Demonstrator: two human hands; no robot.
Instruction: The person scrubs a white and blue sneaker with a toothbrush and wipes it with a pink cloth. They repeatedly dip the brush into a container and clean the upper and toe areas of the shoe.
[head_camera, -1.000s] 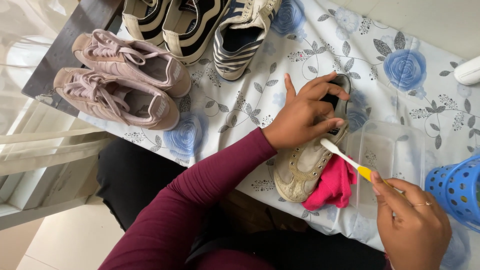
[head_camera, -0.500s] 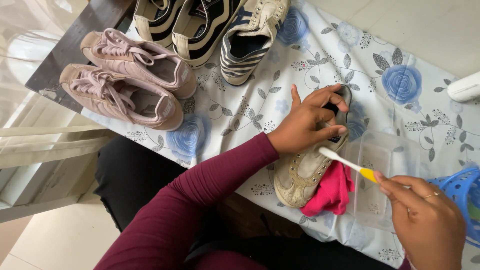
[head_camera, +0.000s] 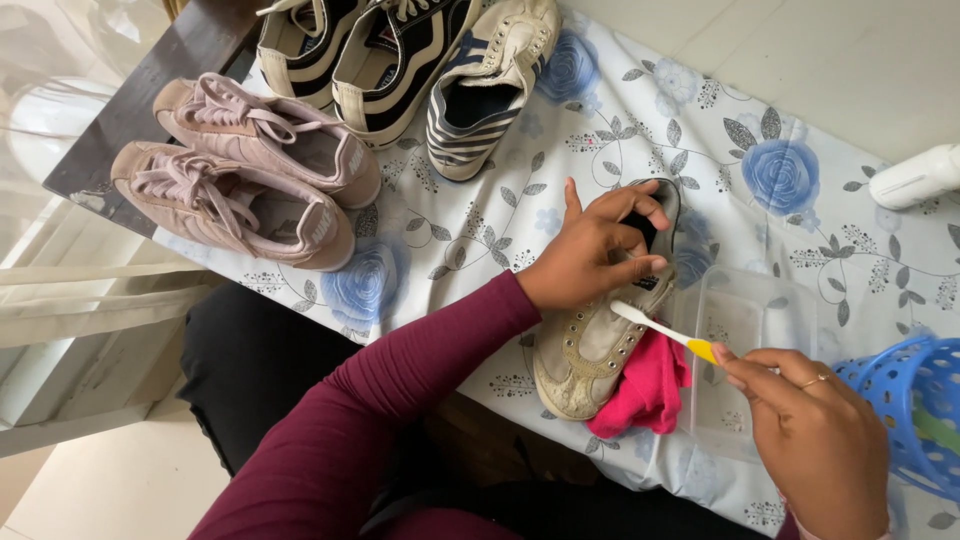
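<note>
My left hand (head_camera: 595, 250) grips the heel end of a dirty white shoe (head_camera: 595, 345) lying on the flowered tablecloth (head_camera: 800, 230). My right hand (head_camera: 815, 440) pinches a toothbrush (head_camera: 665, 328), its head touching the shoe. Beside it: pink cloth (head_camera: 645, 390), clear tray (head_camera: 750, 350), blue basket (head_camera: 915, 410).

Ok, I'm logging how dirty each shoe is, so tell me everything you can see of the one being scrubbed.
The cream sneaker lies on the floral tablecloth, toe toward the person. Its upper looks like scuffed, grimy leather with metal eyelets and no laces showing; the inside is dark. The left hand grips its collar, a toothbrush held by the right hand has its bristle end at the shoe's side, and a pink cloth lies against it.
</note>
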